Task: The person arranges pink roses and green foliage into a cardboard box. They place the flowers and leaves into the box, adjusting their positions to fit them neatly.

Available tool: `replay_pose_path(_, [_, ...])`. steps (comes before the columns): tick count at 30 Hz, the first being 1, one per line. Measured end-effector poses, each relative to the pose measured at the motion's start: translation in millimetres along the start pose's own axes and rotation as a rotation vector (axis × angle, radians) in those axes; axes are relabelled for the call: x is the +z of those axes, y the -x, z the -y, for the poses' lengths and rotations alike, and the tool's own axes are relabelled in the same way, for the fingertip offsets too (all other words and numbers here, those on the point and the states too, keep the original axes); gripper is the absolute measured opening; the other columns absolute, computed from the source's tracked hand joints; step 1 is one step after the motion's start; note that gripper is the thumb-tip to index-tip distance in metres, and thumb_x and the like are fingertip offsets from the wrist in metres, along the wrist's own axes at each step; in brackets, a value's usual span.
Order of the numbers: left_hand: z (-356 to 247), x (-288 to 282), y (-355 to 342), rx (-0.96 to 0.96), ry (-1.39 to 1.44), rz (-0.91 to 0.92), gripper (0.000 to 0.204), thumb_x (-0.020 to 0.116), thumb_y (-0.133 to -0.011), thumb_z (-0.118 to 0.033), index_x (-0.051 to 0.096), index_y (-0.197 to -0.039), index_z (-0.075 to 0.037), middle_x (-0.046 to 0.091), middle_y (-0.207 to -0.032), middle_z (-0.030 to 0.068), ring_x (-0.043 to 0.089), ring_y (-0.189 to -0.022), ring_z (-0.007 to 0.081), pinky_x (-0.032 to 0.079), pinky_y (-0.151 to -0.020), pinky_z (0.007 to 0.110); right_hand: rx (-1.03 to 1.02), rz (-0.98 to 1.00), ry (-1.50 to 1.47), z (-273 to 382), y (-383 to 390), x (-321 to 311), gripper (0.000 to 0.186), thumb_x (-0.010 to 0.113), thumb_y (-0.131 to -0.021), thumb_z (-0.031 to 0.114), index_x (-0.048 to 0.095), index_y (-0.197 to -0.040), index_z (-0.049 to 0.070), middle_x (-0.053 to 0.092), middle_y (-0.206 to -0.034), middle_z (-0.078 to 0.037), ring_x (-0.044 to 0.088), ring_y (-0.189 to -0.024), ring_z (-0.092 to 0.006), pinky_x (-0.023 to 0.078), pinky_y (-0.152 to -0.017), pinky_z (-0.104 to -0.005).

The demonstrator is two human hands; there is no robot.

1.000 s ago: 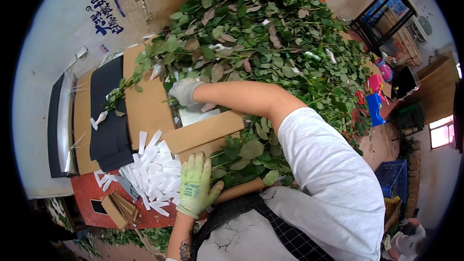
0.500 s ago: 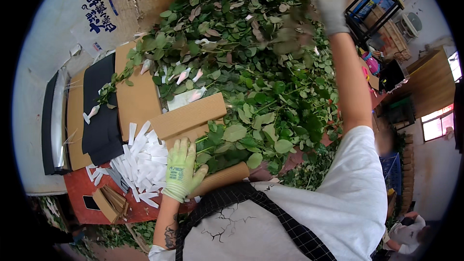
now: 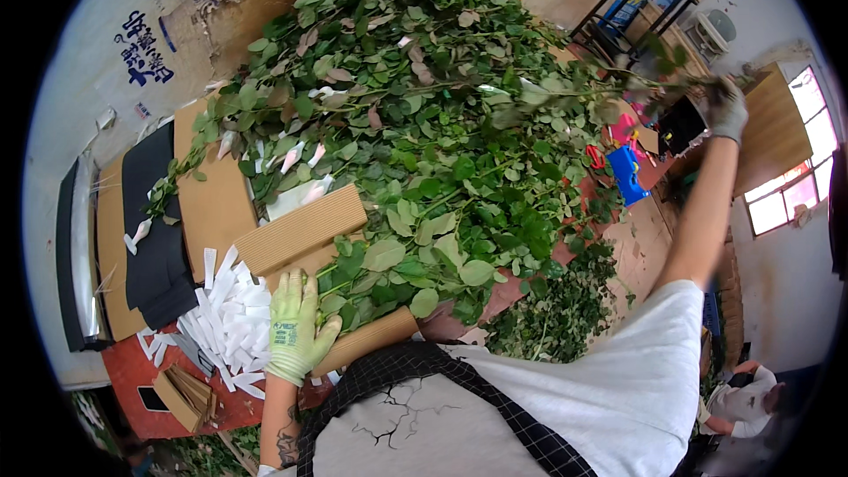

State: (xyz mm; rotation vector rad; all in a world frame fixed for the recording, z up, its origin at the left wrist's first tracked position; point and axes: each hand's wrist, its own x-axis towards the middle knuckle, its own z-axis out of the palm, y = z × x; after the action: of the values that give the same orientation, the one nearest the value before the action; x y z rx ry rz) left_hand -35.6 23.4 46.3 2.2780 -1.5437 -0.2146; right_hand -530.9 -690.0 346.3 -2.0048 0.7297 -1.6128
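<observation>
A deep pile of leafy rose stems (image 3: pixel 415 150) covers the table in front of me. My left hand (image 3: pixel 296 327), in a yellow-green glove, lies with fingers stretched and thumb apart at the cut ends of the nearest stems. Beside it are a flat strip of corrugated cardboard (image 3: pixel 305 228) and a curled piece of cardboard (image 3: pixel 375 340). My right hand (image 3: pixel 727 110), in a pale grey glove, is far out to the right, closed round a leafy rose stem (image 3: pixel 649 84) blurred by motion. White-wrapped flower heads (image 3: pixel 291 159) show at the pile's left side.
White paper strips (image 3: pixel 231 318) are heaped left of my left hand, near a phone (image 3: pixel 152 398) and folded cardboard (image 3: pixel 184 399). Black sheets (image 3: pixel 159 221) lie further left. A blue item (image 3: pixel 626 175) sits at the table's right edge. Another person (image 3: pixel 744 402) is at lower right.
My right hand has swung from above the pile's far right out to the right, drawing a leafy stem along. The left hand keeps its place by the cardboard; the view has shifted.
</observation>
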Motion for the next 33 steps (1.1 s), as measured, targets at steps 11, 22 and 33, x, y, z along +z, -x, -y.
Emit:
replay_pose_path(11, [-3, -18, 1, -0.050, -0.025, 0.045, 0.076, 0.070, -0.074, -0.032, 0.046, -0.136, 0.006, 0.037, -0.145, 0.0301, 0.035, -0.134, 0.0478, 0.029, -0.113, 0.051, -0.011, -0.129, -0.005, -21, -100, 43, 0.019, 0.054, -0.096, 0.005, 0.065, -0.106, -0.006, 0.068, -0.111, -0.015, 0.064, -0.102, -0.0252, 0.053, -0.098, -0.0368])
replay_pose_path(22, [3, -58, -1, -0.092, 0.100, -0.052, 0.043, 0.068, -0.080, -0.024, 0.063, -0.115, 0.000, 0.060, -0.127, 0.0183, 0.056, -0.118, 0.0347, 0.043, -0.099, 0.044, -0.652, 0.951, 0.380, 110, 184, 615, 0.028, 0.055, -0.082, 0.013, 0.068, -0.106, 0.009, 0.068, -0.107, -0.011, 0.068, -0.086, -0.0294, 0.055, -0.075, -0.0415])
replay_pose_path(33, [101, -56, -257, 0.123, -0.506, -0.174, 0.087, 0.076, -0.073, -0.021, 0.036, -0.150, -0.020, 0.032, -0.155, 0.0136, 0.030, -0.142, 0.0375, 0.024, -0.116, 0.050, -0.585, 1.427, 0.743, 47, 312, 629, 0.026, 0.068, -0.079, 0.024, 0.064, -0.101, 0.012, 0.066, -0.105, -0.012, 0.062, -0.103, -0.0293, 0.048, -0.083, -0.0416])
